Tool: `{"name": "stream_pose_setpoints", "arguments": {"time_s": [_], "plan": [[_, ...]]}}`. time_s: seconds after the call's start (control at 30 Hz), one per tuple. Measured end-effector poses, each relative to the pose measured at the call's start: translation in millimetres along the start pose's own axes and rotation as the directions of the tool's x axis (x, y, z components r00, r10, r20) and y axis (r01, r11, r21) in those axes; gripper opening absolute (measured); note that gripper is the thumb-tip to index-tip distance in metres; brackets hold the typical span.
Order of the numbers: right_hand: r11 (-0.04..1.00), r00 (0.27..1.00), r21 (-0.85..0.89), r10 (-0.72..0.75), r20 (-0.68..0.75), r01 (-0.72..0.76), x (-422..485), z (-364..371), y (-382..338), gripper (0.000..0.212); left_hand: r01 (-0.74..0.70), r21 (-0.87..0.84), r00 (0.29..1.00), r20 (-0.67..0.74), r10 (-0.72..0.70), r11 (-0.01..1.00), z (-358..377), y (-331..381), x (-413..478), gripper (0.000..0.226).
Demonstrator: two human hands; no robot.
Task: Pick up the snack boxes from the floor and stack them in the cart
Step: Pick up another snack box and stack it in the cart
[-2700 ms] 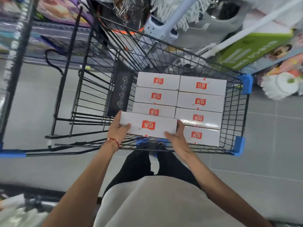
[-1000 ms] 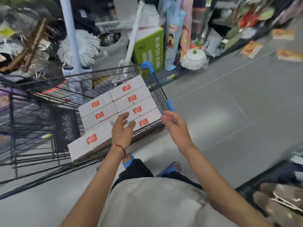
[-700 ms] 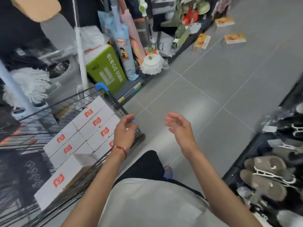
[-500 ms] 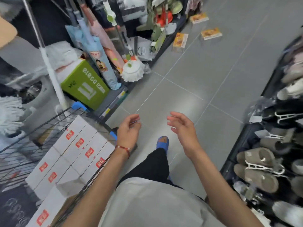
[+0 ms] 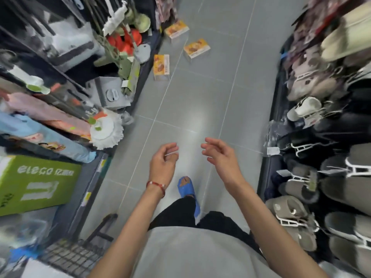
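Three orange-yellow snack boxes (image 5: 196,48) lie on the grey tiled floor (image 5: 200,97) in the upper middle of the frame, well apart from both hands, with bare tile between. The left hand (image 5: 163,163), with a red bracelet (image 5: 156,185), and the right hand (image 5: 219,157) hang mid-frame, each grip slack and holding nothing. Shelves of mops (image 5: 106,133) line the left edge and racks of slippers (image 5: 297,189) the right. A corner of the wire cart (image 5: 68,255) shows at lower left. A green carton (image 5: 38,179) reads "eleco"; the boxes' print is too blurred to read.
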State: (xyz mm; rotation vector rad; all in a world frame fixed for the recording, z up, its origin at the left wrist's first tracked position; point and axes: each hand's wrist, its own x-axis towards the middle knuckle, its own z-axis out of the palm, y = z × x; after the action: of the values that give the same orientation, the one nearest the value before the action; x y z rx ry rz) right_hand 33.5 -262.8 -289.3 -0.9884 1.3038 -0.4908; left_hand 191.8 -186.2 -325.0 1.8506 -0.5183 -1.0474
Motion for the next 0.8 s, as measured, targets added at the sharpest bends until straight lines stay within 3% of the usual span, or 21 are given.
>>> {"name": "stream_pose_setpoints", "arguments": {"time_s": [0.37, 0.8], "plan": [[0.995, 0.994, 0.101, 0.037, -0.100, -0.027, 166.7, 3.2, -115.4, 0.030, 0.002, 0.014, 0.998, 0.066, -0.003, 1.000, 30.1, 111.0, 191.0, 0.030], [0.986, 0.986, 0.061, 0.161, -0.051, -0.158, 428.6, -4.7, -269.5, 0.025, 0.094, 0.012, 0.993, 0.067, -0.095, 0.995, 116.1, 253.1, 443.8, 0.028]]}}
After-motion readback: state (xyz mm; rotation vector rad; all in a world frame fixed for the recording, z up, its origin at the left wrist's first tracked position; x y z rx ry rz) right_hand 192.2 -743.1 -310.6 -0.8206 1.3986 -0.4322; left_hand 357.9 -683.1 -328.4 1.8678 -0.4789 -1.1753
